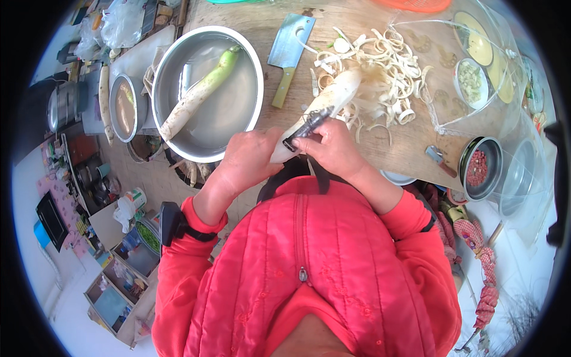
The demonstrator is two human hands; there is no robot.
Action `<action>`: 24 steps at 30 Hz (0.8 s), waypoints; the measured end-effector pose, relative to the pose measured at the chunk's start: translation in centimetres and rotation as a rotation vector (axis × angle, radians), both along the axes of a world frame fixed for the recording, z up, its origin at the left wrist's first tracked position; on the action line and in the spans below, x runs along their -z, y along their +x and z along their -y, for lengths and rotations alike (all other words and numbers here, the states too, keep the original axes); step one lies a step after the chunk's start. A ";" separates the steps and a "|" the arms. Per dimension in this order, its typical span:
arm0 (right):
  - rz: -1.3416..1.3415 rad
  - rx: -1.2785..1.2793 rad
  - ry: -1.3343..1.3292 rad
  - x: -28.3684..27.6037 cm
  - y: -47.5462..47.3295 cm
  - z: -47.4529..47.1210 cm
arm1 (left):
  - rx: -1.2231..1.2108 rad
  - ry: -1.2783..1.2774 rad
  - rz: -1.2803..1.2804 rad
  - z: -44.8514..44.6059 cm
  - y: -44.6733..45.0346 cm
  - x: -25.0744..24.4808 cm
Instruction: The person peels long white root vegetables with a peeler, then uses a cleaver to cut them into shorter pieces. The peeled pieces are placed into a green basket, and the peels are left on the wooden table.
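My left hand (254, 154) grips the near end of a long white radish (334, 96), which slants up and away over the wooden table. A dark-handled vegetable peeler (308, 127) is in my right hand (332, 145), lying against the radish near its close end. Beyond and around the radish's far end, pale curled peelings (392, 58) lie in a heap. Left of them rests a cleaver (290, 51) with a wooden handle. A large steel basin (260, 89) of water stands at the left, holding another radish (200, 93) with a green top.
A mesh food cover (439, 129) spans a bowl of chopped pale pieces (470, 82) and yellow plates at the right. Near the table's right edge are a small knife (439, 160) and a metal bowl of reddish peanuts (477, 167). A smaller metal bowl (127, 107) stands left of the basin.
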State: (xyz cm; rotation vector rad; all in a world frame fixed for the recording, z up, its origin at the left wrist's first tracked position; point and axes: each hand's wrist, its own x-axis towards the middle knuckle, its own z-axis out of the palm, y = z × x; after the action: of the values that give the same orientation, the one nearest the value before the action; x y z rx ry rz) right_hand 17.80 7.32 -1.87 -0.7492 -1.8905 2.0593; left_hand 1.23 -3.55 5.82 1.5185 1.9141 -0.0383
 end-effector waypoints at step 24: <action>-0.079 0.012 -0.021 0.2 0.6 0.2 | -0.008 0.063 0.039 0.5 -0.4 0.4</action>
State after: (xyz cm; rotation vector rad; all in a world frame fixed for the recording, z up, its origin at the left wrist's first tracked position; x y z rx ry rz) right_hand 18.42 7.07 -2.10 -0.6720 -1.8201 2.0731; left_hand 0.78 -4.03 5.38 1.5417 1.9063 0.0557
